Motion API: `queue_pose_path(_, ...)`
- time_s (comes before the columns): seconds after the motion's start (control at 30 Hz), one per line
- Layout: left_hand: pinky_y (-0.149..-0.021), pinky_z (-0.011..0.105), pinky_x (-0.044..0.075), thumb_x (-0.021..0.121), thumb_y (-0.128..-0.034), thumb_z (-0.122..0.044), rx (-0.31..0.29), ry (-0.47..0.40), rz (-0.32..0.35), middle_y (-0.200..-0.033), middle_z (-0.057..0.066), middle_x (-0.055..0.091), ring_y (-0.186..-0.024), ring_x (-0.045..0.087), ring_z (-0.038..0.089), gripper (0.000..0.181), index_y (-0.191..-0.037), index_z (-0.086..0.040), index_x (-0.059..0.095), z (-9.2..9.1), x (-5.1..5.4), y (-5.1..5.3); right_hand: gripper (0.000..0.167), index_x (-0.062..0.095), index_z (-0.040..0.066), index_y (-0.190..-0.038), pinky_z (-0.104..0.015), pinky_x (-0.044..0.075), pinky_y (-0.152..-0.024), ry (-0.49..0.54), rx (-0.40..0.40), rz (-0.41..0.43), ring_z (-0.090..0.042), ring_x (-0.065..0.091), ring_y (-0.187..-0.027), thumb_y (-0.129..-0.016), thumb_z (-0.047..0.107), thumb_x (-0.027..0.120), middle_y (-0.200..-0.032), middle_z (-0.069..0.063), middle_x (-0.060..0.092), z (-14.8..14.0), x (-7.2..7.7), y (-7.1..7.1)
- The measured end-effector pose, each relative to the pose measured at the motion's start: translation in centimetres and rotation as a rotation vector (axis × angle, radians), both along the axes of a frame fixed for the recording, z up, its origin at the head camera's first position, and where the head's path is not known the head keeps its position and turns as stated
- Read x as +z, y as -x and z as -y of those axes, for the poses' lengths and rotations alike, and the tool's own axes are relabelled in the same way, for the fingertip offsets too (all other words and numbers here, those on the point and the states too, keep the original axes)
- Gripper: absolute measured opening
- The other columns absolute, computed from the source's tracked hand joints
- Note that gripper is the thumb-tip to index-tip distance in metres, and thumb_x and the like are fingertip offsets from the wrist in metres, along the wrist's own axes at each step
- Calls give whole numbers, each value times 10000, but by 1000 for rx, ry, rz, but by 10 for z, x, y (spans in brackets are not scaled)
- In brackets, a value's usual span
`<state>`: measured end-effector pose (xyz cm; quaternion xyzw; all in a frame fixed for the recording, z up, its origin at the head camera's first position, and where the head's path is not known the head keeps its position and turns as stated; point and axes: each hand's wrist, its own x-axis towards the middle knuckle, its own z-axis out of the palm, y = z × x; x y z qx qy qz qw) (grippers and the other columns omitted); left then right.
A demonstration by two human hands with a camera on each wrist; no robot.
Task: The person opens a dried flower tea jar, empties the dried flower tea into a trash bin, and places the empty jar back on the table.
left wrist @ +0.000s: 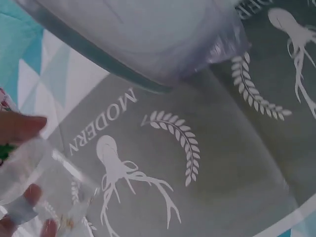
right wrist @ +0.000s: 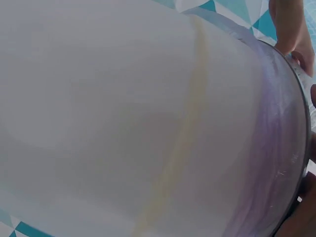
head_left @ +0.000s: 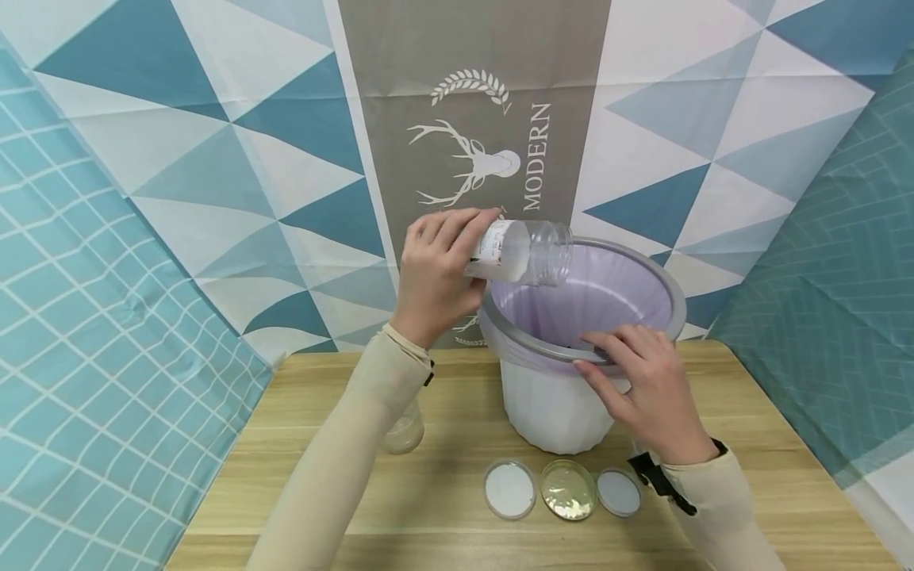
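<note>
My left hand [head_left: 443, 266] grips a clear jar [head_left: 546, 254] by its labelled end. The jar lies on its side in the air, its mouth pointing right over the bin's left rim; a whitish patch shows behind the label. In the left wrist view the jar [left wrist: 74, 192] is partly cut off, with fingertips seen through it. My right hand [head_left: 650, 388] holds the near rim of a white trash can [head_left: 557, 404], thumb outside and fingers over the edge. A pale purple bag [head_left: 593, 285] lines the can under a grey ring. The bottom inside is hidden.
Three round lids lie in front of the can: a white one [head_left: 510, 489], a gold one [head_left: 568, 490] and a greyish one [head_left: 619, 492]. A second clear jar [head_left: 405, 432] stands partly behind my left forearm. A patterned cloth backs the wooden table [head_left: 443, 539].
</note>
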<state>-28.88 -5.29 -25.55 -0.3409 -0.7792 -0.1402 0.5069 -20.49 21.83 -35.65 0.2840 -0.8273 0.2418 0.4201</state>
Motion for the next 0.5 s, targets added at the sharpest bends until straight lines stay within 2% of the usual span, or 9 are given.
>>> queue_pose_path(0.1,-1022,499,485,839,-720,-93,-39,-30,83,-1288,98,672,-1178,626,292,721,-1401,-109,603,4,-3,-7,589,738,113,-1212,-400,390,-802,33,19,2,-247,586,-876,-1044,609,469,-971,-53,680,2,3,-2)
queue_pose_path(0.27,-922,488,540,898,-727,-177,-105,-66,173,-1274,110,671,-1136,650,289,814,-1453,-98,540,11,-12,-19,563,682,86,-1339,-337,433,-851,109,73,-97,-294,614,-938,-1035,542,552,-1076,-155,665,15,13,-5)
queue_pose_path(0.4,-895,452,574,896,-765,-243,-182,-96,231,-1264,113,659,-1096,655,271,863,-1499,-82,471,19,-23,-31,591,628,10,-1367,-203,439,-1030,172,159,-181,-341,621,-1117,-1024,491,606,-1222,-238,627,32,28,-11)
queue_pose_path(0.5,-892,433,594,904,-767,-273,-223,-106,265,-1255,115,654,-1070,659,258,892,-1503,-61,447,25,-35,-41,576,608,-2,-1374,-233,414,-1139,200,246,-230,-329,589,-1260,-1017,449,635,-1334,-254,590,48,40,-16)
